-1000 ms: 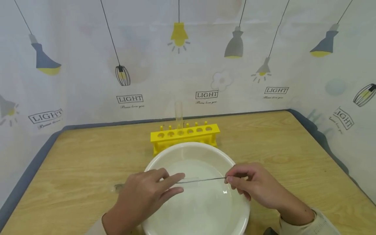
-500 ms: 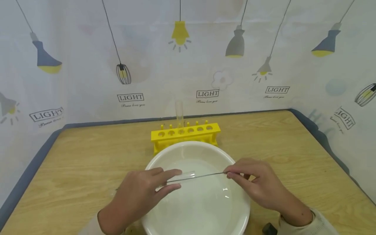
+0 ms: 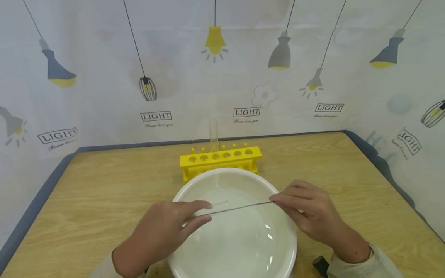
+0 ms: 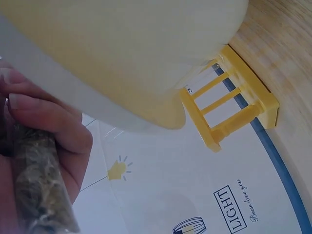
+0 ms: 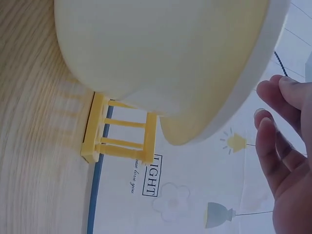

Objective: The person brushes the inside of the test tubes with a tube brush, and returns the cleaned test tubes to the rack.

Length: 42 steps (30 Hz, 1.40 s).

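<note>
My left hand (image 3: 167,224) grips a clear glass test tube (image 3: 219,205) over the white basin (image 3: 293,243), its mouth pointing right and tilted slightly up. Fingers curl round the tube in the left wrist view, where greyish-brown bristles (image 4: 39,180) of a test tube brush show through the glass. From the mouth runs the brush's thin twisted wire handle (image 3: 248,205). Over the basin's right rim, my right hand (image 3: 309,208) pinches the wire's end between thumb and forefinger. The tube's closed end is hidden behind my left hand in the head view.
A yellow test tube rack (image 3: 189,163) stands just behind the basin, with another clear test tube (image 3: 213,133) upright at it. Beside my right sleeve lies a dark cylindrical piece (image 3: 320,265). A wood-grain table (image 3: 114,185) extends to both sides, backed by a lamp-print sheet (image 3: 194,88).
My right hand has risen and shifted slightly right with the wire's end. The tube's mouth has tilted up and moved a little left, and my left hand has drawn slightly back with it.
</note>
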{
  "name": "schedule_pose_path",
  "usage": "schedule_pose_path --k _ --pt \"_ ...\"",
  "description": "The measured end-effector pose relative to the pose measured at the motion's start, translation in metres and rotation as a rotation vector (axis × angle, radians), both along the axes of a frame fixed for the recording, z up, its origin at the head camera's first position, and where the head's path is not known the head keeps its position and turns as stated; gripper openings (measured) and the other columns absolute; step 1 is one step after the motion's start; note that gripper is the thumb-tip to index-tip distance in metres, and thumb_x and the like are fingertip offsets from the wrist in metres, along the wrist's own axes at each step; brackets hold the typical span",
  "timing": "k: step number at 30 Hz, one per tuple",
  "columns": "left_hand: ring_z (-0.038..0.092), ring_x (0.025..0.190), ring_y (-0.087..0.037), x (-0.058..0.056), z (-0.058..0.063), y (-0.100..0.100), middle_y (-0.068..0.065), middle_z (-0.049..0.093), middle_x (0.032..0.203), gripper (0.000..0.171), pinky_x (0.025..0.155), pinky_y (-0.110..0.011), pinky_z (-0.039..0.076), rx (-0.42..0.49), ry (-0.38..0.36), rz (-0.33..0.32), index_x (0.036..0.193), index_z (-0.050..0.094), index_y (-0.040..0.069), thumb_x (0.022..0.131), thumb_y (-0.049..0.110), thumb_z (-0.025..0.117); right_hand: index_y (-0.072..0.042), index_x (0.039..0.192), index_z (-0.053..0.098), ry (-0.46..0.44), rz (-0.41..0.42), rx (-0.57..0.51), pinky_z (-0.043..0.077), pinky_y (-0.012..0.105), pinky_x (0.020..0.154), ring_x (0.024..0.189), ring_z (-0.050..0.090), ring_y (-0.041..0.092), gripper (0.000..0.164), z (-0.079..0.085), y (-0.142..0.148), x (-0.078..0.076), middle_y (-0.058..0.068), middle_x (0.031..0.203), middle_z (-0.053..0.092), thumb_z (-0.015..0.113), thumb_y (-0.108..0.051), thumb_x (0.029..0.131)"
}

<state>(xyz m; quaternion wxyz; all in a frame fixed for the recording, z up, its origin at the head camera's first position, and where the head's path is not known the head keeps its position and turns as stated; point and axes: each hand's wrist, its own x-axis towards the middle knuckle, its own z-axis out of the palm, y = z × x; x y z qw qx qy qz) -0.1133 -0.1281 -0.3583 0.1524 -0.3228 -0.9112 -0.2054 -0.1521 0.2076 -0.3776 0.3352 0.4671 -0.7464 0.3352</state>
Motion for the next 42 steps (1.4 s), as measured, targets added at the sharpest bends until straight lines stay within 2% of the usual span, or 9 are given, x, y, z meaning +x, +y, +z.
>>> schedule_pose_path --k 5,7,10,16,22,27,30,36,42 --pt "0.036 0.051 0.007 0.000 0.002 0.000 0.025 0.053 0.063 0.024 0.055 -0.017 0.040 -0.040 -0.171 0.038 0.114 0.069 0.031 0.101 0.046 0.056 -0.007 0.094 0.078 -0.037 -0.024 0.010 0.043 0.014 0.063 0.074 0.055 0.008 0.030 -0.001 0.001 0.001 -0.001 0.082 0.073 0.058 -0.028 0.102" --pt "0.036 0.051 0.006 -0.001 0.002 0.001 0.025 0.045 0.059 0.023 0.054 -0.017 0.038 -0.063 -0.175 0.037 0.112 0.068 0.031 0.102 0.046 0.054 -0.009 0.093 0.077 -0.100 -0.002 0.008 0.043 0.012 0.062 0.072 0.054 0.005 0.024 -0.001 0.001 0.003 -0.003 0.080 0.071 0.061 -0.026 0.101" --pt "0.036 0.052 0.006 -0.002 -0.001 0.002 0.024 0.046 0.060 0.018 0.052 -0.017 0.036 -0.087 -0.109 0.023 0.108 0.065 0.030 0.103 0.042 0.054 -0.012 0.094 0.074 -0.219 0.032 0.007 0.044 0.010 0.060 0.070 0.053 0.001 0.006 0.001 0.000 0.007 -0.005 0.081 0.068 0.068 -0.011 0.095" --pt "0.041 0.056 0.008 -0.001 -0.004 0.005 0.020 0.063 0.072 0.014 0.051 -0.016 0.035 -0.088 -0.056 0.017 0.104 0.063 0.030 0.103 0.039 0.054 -0.014 0.097 0.072 -0.361 0.033 0.074 0.045 0.011 0.060 0.070 0.053 -0.001 0.030 0.006 0.000 0.014 -0.006 0.084 0.068 0.070 0.011 0.081" --pt "0.052 0.060 0.009 -0.001 -0.004 0.006 0.018 0.068 0.077 0.014 0.051 -0.016 0.036 -0.086 -0.065 0.023 0.104 0.063 0.030 0.103 0.041 0.054 -0.016 0.097 0.072 -0.423 0.043 0.130 0.044 0.011 0.059 0.069 0.052 -0.003 0.028 0.008 0.000 0.016 -0.010 0.081 0.065 0.066 0.009 0.086" --pt "0.049 0.059 0.010 -0.001 -0.005 0.007 0.019 0.066 0.076 0.014 0.051 -0.015 0.034 -0.077 -0.028 0.032 0.102 0.064 0.030 0.101 0.042 0.057 -0.014 0.094 0.070 -0.489 0.014 0.101 0.048 0.016 0.058 0.068 0.053 0.000 0.023 0.007 0.000 0.015 -0.008 0.075 0.061 0.063 0.008 0.091" --pt "0.046 0.058 0.011 -0.001 -0.006 0.008 0.021 0.063 0.074 0.015 0.050 -0.012 0.032 -0.051 0.018 0.022 0.102 0.065 0.030 0.099 0.044 0.060 -0.014 0.089 0.067 -0.609 0.004 0.047 0.047 0.020 0.053 0.063 0.052 0.002 0.023 0.007 0.000 0.016 -0.005 0.070 0.057 0.058 0.006 0.096" --pt "0.038 0.052 0.007 -0.004 -0.005 0.007 0.018 0.055 0.067 0.027 0.047 -0.009 0.023 -0.019 0.218 0.013 0.101 0.070 0.031 0.097 0.054 0.056 -0.008 0.085 0.060 -0.928 0.021 -0.026 0.037 0.024 0.039 0.046 0.040 0.009 0.024 0.017 -0.003 0.022 0.005 0.060 0.043 0.048 -0.006 0.105" --pt "0.036 0.051 0.004 -0.004 -0.004 0.006 0.015 0.055 0.066 0.029 0.046 -0.008 0.021 -0.001 0.298 0.012 0.102 0.073 0.031 0.096 0.055 0.058 -0.004 0.083 0.057 -1.048 0.011 -0.013 0.037 0.026 0.039 0.045 0.039 0.012 0.028 0.020 -0.002 0.020 0.008 0.059 0.042 0.046 -0.014 0.107"
